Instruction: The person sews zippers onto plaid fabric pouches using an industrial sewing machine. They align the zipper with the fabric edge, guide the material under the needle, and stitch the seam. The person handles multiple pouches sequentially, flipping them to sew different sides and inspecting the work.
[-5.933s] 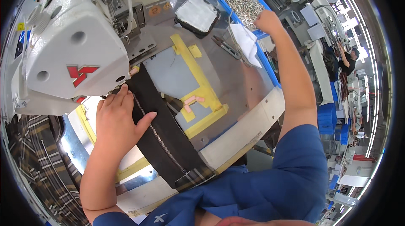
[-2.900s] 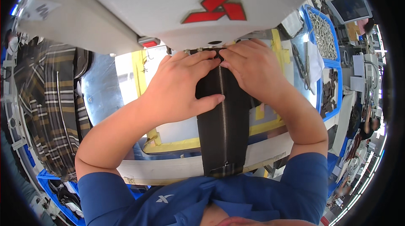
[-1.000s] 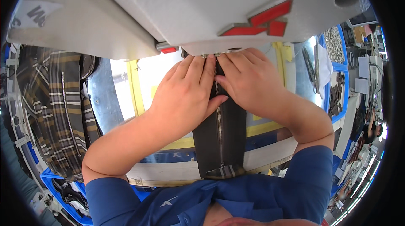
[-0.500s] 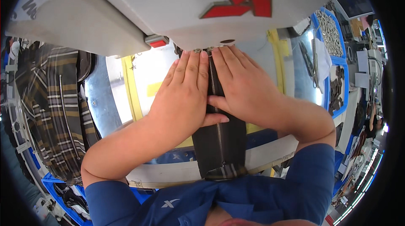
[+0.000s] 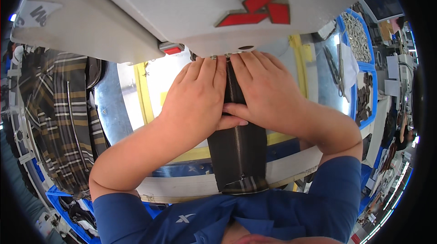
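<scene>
A black fabric strip (image 5: 254, 157) with a metal zipper (image 5: 238, 150) down its middle runs from the table's near edge up beneath a large pale sewing machine head (image 5: 195, 14). Plaid cloth (image 5: 246, 185) shows at its near end. On the left of the zipper lies my left hand (image 5: 196, 96), open, its fingertips beside the machine's underside. My right hand (image 5: 268, 90) rests open along the other side. Both thumbs reach across the zipper, one just beyond the other. The needle area is hidden by the machine head and my fingers.
Plaid bags or bag panels (image 5: 57, 121) with zippers are heaped at the left. Scissors (image 5: 336, 68) lie on the metal table at the right. Beyond them stand blue bins (image 5: 374, 87) with small metal parts and dark pieces. Yellow tape (image 5: 144, 94) marks the tabletop.
My left fingers look slightly more bent, and the left thumb has shifted a little farther away. Both hands stay on the strip. The whole view has moved slightly.
</scene>
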